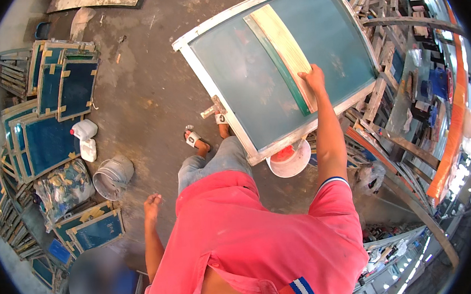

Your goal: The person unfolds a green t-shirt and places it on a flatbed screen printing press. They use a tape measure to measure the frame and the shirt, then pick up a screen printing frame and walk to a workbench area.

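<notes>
A large screen-printing frame (209, 83) with pale wooden edges and blue-green mesh is propped in front of me on the right. Across its mesh lies a long squeegee (278, 35) with a light wooden handle and a green blade along one side. My right hand (313, 80) grips the squeegee near its closer end, thumb on top of the wood. Away from the frame, my left hand (151, 206) hangs low at my left side with its fingers curled in; nothing shows in it.
A white bucket (293, 169) with something red inside stands below the frame's near edge. At left are a grey bucket (113, 177), white jugs (85, 130) and several stacked screens (52, 140). Wooden racks with beams (410, 151) crowd the right.
</notes>
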Available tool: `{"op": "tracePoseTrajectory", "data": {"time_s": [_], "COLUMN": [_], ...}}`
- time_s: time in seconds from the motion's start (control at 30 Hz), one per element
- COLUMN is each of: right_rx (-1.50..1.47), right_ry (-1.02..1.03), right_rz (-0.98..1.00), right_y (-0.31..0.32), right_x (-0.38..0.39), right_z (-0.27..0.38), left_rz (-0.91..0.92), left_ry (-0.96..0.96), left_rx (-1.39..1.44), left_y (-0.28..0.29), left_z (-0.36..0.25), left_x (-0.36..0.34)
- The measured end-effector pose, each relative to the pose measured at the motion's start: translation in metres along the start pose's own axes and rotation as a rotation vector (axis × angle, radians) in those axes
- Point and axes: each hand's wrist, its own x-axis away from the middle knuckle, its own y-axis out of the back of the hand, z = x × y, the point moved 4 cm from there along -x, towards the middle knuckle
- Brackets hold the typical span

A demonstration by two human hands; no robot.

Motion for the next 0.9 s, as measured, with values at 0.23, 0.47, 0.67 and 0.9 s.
{"op": "tracePoseTrajectory", "data": {"time_s": [0.23,0.47,0.67,0.9], "right_rx": [-0.123,0.057,-0.268,-1.488], "right_ry": [-0.034,-0.06,-0.444,-1.039], "right_rz": [-0.012,-0.205,-1.071,-0.448], "right_y": [0.0,0.035,-0.001,-0.158], "right_x": [0.005,0.047,0.191,0.304], "right_z": [0.002,0.04,-0.004,-0.029], "left_rz": [0.002,0.104,0.076,-0.001], "left_ry": [-0.177,-0.375,-0.662,-0.872], "left_rx": [-0.055,-0.326,-0.433,-0.676], "left_y": [0.002,-0.044,-0.103,-0.161], "left_z": [-0.109,-0.193,-0.337,-0.509], "left_x": [-0.027,-0.071,-0.091,-0.172]}}
